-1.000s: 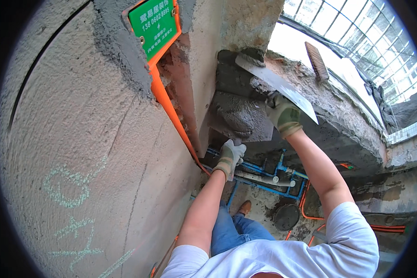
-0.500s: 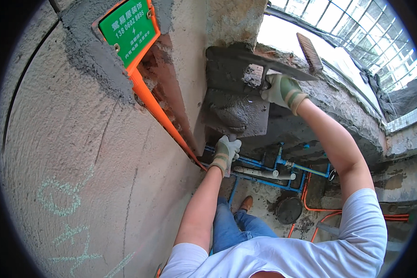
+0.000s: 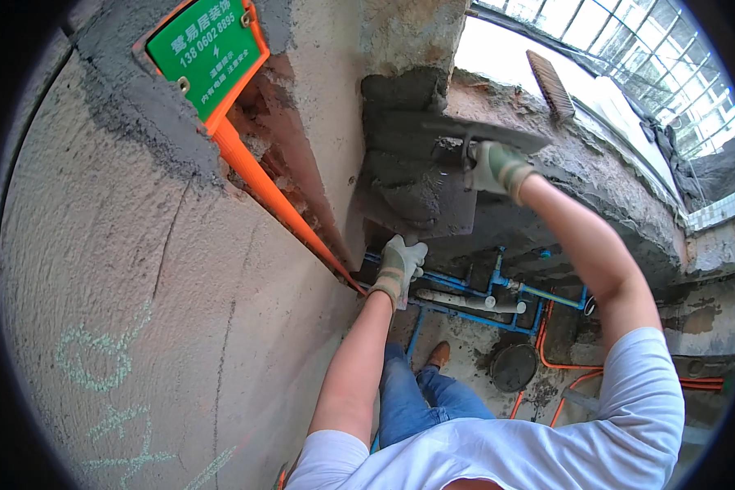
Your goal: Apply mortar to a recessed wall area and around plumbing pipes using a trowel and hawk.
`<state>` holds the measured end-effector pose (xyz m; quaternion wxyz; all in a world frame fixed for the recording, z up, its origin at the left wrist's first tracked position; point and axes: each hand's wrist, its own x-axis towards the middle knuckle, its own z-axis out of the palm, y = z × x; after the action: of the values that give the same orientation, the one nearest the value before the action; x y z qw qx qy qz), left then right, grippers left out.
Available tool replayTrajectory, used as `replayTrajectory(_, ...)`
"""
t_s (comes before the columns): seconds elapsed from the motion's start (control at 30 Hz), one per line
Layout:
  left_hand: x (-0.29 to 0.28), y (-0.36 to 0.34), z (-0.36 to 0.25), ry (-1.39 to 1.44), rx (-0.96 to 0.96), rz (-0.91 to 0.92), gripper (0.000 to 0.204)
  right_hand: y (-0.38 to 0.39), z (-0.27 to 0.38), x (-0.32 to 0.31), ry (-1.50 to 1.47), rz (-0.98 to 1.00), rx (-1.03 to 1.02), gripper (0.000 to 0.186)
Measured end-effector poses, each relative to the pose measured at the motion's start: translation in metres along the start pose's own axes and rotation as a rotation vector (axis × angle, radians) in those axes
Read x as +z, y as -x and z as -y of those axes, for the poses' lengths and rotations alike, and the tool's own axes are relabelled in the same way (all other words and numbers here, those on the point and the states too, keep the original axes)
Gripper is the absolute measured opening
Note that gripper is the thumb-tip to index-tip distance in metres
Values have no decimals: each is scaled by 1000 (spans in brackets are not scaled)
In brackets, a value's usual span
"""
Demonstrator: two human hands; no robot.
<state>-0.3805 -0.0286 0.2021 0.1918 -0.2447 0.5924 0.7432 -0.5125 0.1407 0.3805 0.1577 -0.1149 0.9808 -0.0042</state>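
My left hand [image 3: 400, 265], in a pale work glove, is closed round the handle of a square hawk [image 3: 461, 214] held out before me. A lump of wet grey mortar [image 3: 407, 198] lies on the hawk. In my right hand [image 3: 498, 168], also gloved, is the handle of a long plastering trowel [image 3: 498, 133]. Its blade is above the far side of the hawk, close to the wall corner; whether it touches the mortar I cannot tell. Dark wet mortar [image 3: 396, 88] coats the corner beyond the blade.
A brush [image 3: 550, 86] lies on the window ledge at right. To the left, a green panel [image 3: 208, 53] and orange conduit [image 3: 273, 200] run along a wall recess. Blue pipes [image 3: 465, 314] and a round dark cover [image 3: 514, 367] are on the floor below.
My right hand and the trowel have come down a little, nearer the hawk. The left hand still holds the hawk in nearly the same place. The view has shifted slightly.
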Motion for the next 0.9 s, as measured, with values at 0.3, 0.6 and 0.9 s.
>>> replayTrajectory(0.3,-3,-2,4,-72,33,-35,31,-2,10,-90,-502,52,-177,17)
replayTrajectory(0.6,6,12,-5,-19,13,-64,27,39,-29,-42,-149,-376,-159,22)
replayTrajectory(0.9,8,19,12,-48,-25,-57,26,24,-72,-88,950,-31,-137,32)
